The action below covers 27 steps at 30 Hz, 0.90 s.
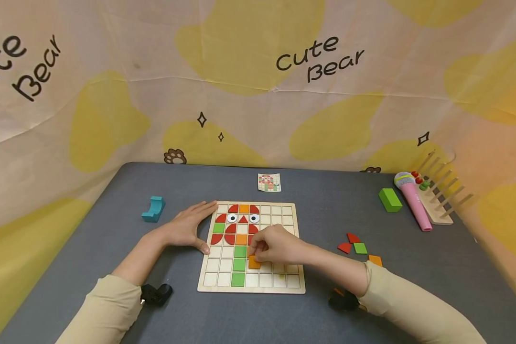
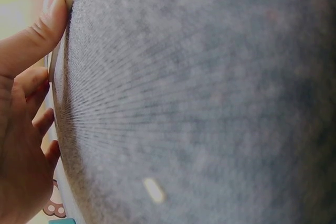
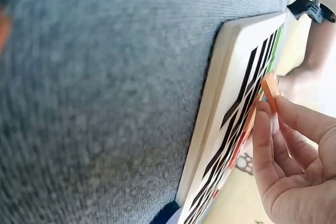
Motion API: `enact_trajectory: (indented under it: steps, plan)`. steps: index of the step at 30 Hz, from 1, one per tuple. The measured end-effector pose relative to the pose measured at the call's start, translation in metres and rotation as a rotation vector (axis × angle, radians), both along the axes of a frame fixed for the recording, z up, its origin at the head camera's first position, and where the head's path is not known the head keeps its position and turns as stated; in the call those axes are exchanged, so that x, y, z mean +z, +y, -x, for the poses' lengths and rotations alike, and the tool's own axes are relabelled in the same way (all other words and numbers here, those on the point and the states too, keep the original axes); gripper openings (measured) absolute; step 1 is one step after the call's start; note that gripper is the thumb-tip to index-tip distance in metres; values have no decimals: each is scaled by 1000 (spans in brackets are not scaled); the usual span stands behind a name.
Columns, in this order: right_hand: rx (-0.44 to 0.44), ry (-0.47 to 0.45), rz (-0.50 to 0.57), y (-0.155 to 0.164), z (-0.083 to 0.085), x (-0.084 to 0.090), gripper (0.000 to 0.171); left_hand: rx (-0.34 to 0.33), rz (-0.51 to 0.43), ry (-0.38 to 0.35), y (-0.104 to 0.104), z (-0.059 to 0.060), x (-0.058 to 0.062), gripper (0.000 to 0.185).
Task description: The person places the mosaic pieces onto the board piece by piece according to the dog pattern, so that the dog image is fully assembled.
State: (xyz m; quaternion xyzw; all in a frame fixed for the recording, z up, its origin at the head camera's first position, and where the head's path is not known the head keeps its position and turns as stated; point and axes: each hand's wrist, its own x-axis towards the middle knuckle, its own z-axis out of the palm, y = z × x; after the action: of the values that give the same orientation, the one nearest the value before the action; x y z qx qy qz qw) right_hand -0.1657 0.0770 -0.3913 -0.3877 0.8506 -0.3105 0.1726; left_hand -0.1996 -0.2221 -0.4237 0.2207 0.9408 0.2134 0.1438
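Note:
A wooden grid board [image 1: 270, 286] lies on the table, partly filled with red, green, orange and white tiles and two eye pieces [image 1: 231, 218]. My right hand [image 1: 277, 244] pinches an orange square tile [image 1: 254, 262] between thumb and fingers, close over the grid just right of a column of green tiles [image 1: 239, 264]. In the right wrist view the same tile [image 3: 270, 92] is tilted above the board's surface. At the board's left edge my left hand [image 1: 187, 226] rests with spread fingers, thumb and fingertips touching the rim. Part of the board is hidden under the right hand.
Right of the board lie loose red quarter pieces [image 1: 353, 238], a green tile [image 1: 360, 248] and an orange tile [image 1: 375, 260]. A pattern card [image 1: 269, 182] is behind it. Farther right are a green block [image 1: 390, 200], a pink microphone [image 1: 414, 203] and a peg stand [image 1: 439, 213]; left, a teal block [image 1: 154, 209].

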Motion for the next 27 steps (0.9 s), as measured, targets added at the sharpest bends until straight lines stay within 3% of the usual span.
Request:
enact_trajectory:
  steps: [13, 27]
  plan:
    - [-61, -28, -7, -7, -6, -5, 4, -7, -2, -2, 1, -1, -1, 124]
    - [-50, 29, -35, -9, -7, -7, 7, -10, -12, 1, 1, 0, -2, 124]
